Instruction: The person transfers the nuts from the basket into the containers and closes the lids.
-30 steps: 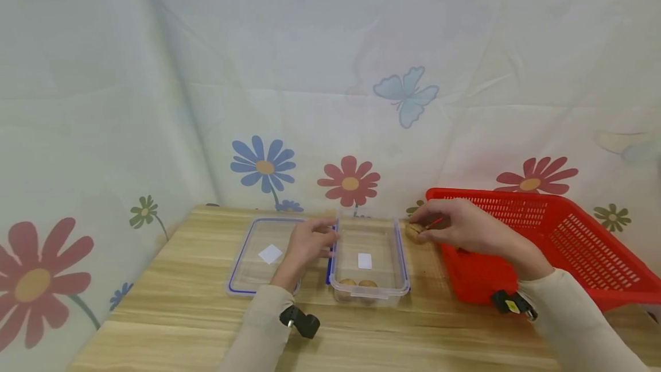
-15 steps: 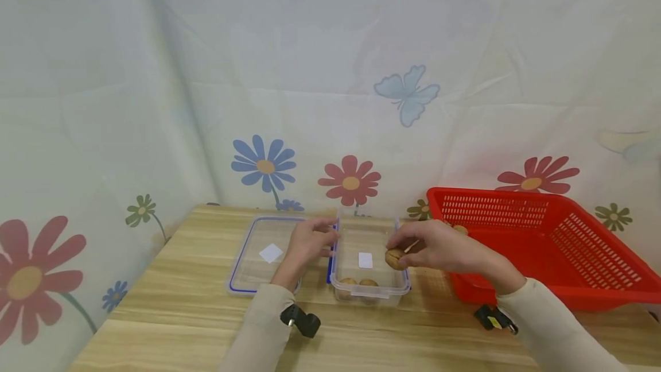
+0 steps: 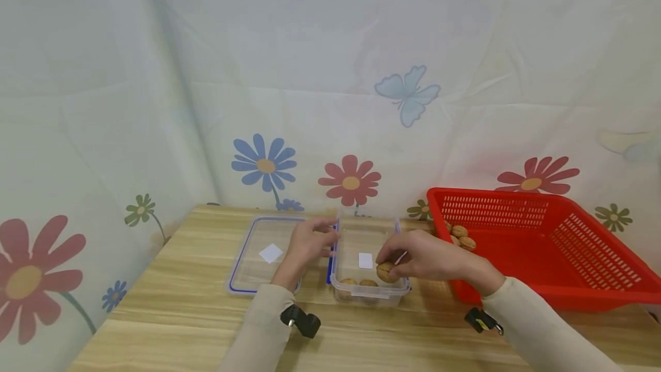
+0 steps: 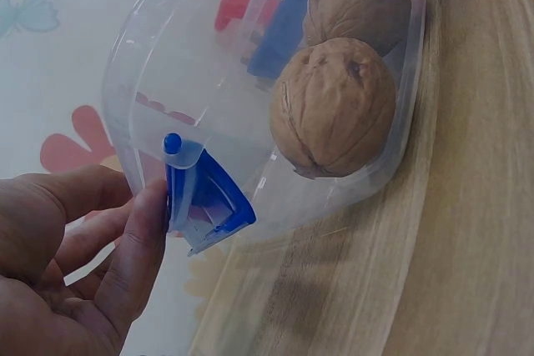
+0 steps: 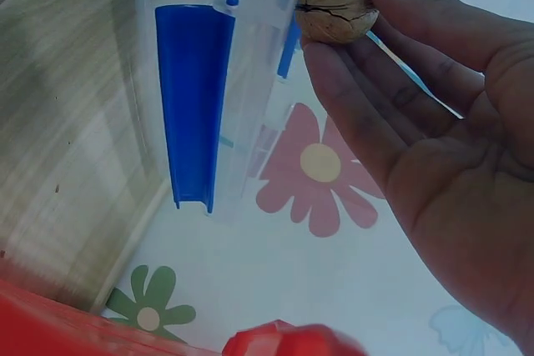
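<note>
My right hand [image 3: 420, 254] pinches a walnut [image 3: 386, 272] between thumb and fingers. The walnut is over the front right part of a clear plastic box [image 3: 369, 291], whose lid is off. Two walnuts [image 4: 334, 110] lie together inside the box at its near end. In the right wrist view the pinched walnut [image 5: 338, 2] shows a dark crack, beside a blue side latch [image 5: 192, 106]. My left hand [image 3: 308, 244] rests its loosely bent fingertips against the box's left side. The left wrist view shows them touching another blue latch [image 4: 204, 193].
A clear lid [image 3: 253, 266] with a blue seal lies left of the box. To the right stands a red basket [image 3: 547, 286], with several walnuts [image 3: 459, 231] along its left wall. A flowered cloth [image 3: 310, 73] hangs behind the wooden table [image 3: 170, 303].
My right hand has carried the walnut leftward and toward me, from beside the red basket to over the box. My left hand has stayed at the box's side.
</note>
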Demonstrator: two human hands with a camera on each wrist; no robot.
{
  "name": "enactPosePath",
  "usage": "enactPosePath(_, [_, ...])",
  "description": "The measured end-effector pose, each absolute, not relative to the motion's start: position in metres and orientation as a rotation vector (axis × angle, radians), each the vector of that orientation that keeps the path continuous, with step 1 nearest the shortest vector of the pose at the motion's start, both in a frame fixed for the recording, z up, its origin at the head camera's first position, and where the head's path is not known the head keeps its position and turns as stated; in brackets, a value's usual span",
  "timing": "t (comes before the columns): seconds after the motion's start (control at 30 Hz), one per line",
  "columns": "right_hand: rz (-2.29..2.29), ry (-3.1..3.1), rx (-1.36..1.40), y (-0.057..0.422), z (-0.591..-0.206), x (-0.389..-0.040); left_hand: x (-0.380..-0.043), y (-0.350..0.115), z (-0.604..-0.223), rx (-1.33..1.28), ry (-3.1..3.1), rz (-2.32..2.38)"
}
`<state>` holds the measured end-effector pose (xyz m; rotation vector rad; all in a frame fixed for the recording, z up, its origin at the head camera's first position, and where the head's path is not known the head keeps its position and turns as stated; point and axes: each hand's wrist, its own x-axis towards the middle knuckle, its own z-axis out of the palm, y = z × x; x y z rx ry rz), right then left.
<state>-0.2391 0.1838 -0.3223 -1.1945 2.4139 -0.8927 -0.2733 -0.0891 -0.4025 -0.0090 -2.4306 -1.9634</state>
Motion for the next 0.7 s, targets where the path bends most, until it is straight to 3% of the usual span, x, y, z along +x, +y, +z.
enactPosePath(0.7, [-0.718, 2.378, -1.104, 0.169, -0.328, -0.244, -0.273, -0.089, -0.402, -0.014, -2.436, -1.963])
